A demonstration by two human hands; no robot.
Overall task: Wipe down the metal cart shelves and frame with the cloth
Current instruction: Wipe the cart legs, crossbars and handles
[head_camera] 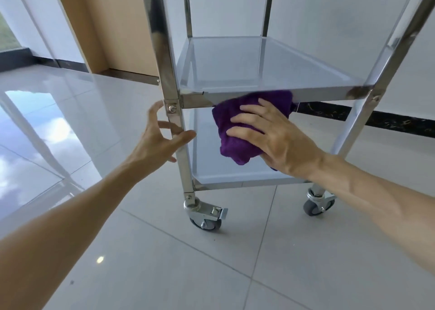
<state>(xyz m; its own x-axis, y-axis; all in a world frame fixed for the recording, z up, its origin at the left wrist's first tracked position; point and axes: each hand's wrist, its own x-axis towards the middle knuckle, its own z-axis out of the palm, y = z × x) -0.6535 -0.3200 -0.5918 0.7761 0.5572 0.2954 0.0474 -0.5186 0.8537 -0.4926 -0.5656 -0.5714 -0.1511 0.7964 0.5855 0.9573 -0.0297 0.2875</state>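
Cart (270,90) stands before me on castors. My right hand (277,137), fingers spread flat, presses the purple cloth (235,130) against its middle shelf edge. My left hand (160,133), loosely open, steadies a post (174,112). Pushing hard could roll the cart away.

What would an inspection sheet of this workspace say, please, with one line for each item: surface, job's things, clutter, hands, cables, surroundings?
Surface: glossy grey tiled floor, reflecting window light.
Job's things: metal cart with a middle shelf and a lower shelf; purple cloth pressed against the front edge of the middle shelf.
Clutter: nothing seen.
Hands: right hand flat on the cloth, fingers spread; left hand open at the front left post, thumb on it.
Cables: nothing seen.
Surroundings: two castor wheels in view, the front left castor with a brake tab; white wall, dark skirting, wooden panel.
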